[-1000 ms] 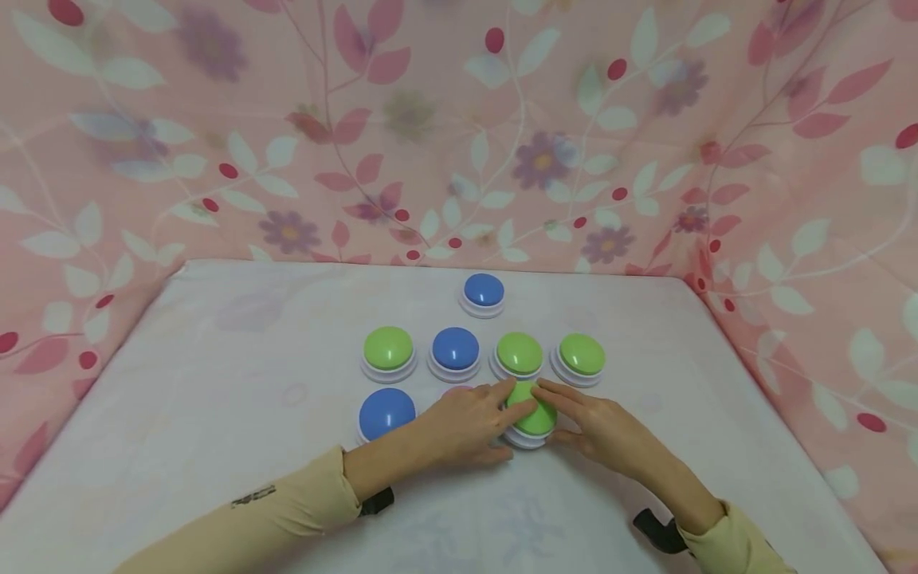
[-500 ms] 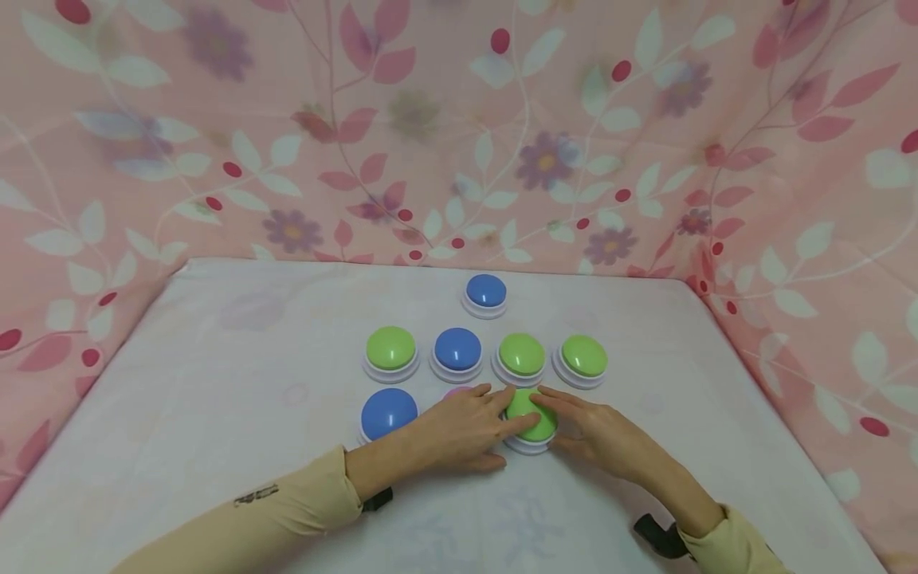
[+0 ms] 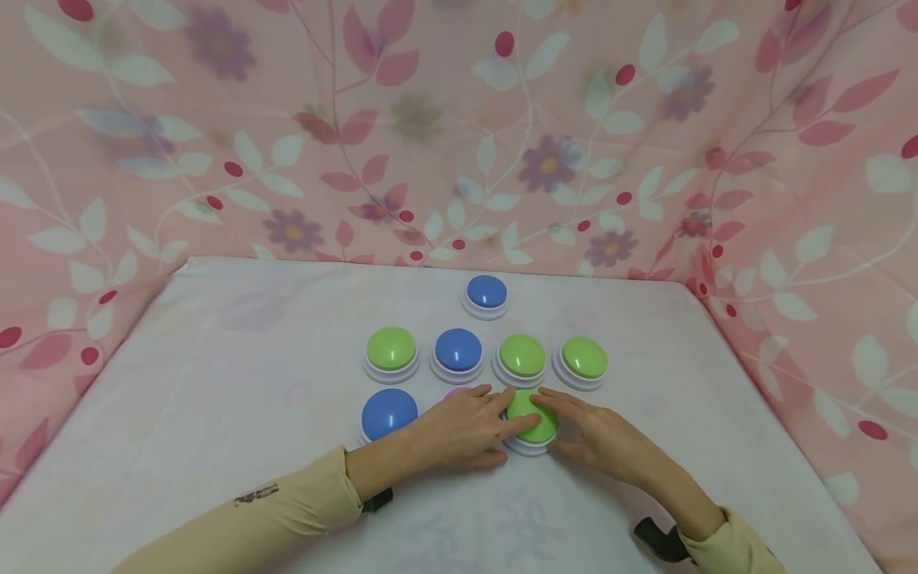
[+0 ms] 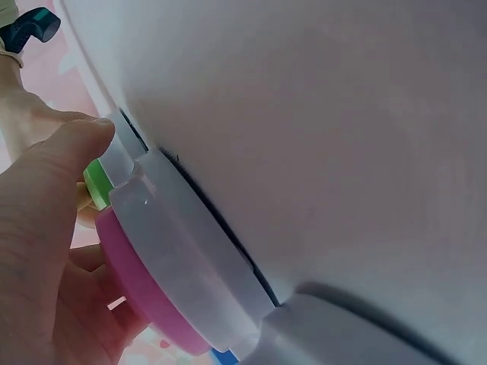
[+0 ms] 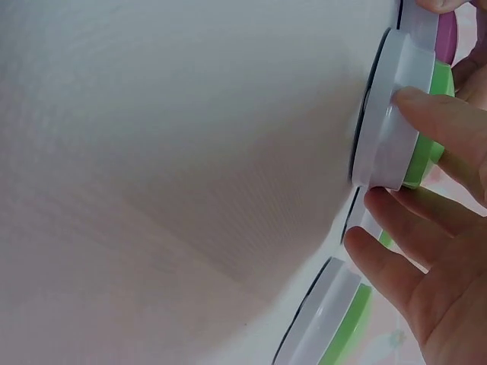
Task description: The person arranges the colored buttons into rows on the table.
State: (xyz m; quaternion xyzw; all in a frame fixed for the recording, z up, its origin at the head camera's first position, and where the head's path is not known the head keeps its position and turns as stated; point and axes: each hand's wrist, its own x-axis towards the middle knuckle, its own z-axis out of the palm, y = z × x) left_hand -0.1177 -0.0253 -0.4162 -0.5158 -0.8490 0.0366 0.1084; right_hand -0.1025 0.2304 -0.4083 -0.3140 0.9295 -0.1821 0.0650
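Both hands are at a domed green push button (image 3: 522, 405) on a white round base, at the front row's right end. My right hand (image 3: 602, 442) grips its right side; in the right wrist view the thumb presses the white base (image 5: 384, 133) and the other fingertips lie at its side. My left hand (image 3: 459, 430) reaches in from the left, fingers extended, one across the green dome. Beneath that hand sits a pink push button (image 3: 456, 391), mostly hidden in the head view; its pink dome (image 4: 144, 281) shows in the left wrist view.
A blue button (image 3: 389, 412) stands left of the pink one. Behind is a row: green (image 3: 390, 348), blue (image 3: 458, 349), green (image 3: 522, 355) and green (image 3: 584, 356) buttons. Another blue button (image 3: 486, 292) stands farther back. A floral curtain (image 3: 430, 143) borders the white-covered table (image 3: 237, 359).
The gripped green button has come slightly nearer to me, opening a small gap from the green button behind it. Both hands moved with it; over the last half second they stay nearly still.
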